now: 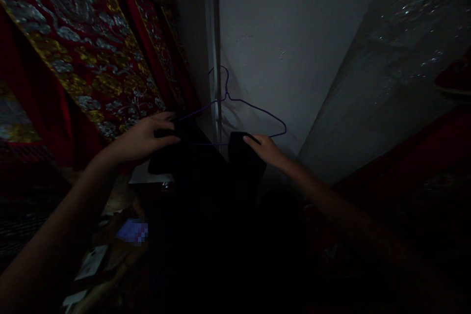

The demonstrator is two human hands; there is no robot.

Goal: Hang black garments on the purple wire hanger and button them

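Observation:
A thin purple wire hanger (257,107) hangs in front of the pale wall, its hook beside a narrow upright pole. Black garment (206,176) drapes down from the hanger's left side, its lower part lost in darkness. My left hand (156,135) pinches the garment near the hanger's left shoulder. On the other side my right hand (262,148) grips another dark edge of the garment just below the hanger's bottom bar, thumb on top. The right end of the hanger is bare. The exact garment type cannot be made out in the low light.
Red cloth with silver and gold embroidery (84,44) hangs at the left. The upright pole (216,34) stands before the wall (294,19). Clear plastic sheeting (390,49) covers things at the right. Lower left, a blue packet (131,231) and papers lie among clutter.

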